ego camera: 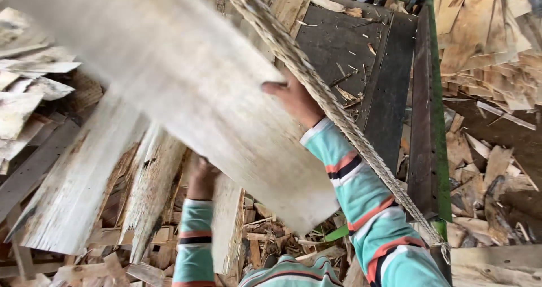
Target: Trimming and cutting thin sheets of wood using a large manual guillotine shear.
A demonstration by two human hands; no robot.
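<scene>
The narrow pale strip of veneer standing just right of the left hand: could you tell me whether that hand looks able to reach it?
Probably yes: the left hand sits beside the narrow strip with nothing between them, though the large sheet covers its fingers.

Wood workshop, heaped veneer offcuts (491,44), splintered scraps (265,242) underfoot (bark too), dark metal bench (350,44)
</scene>
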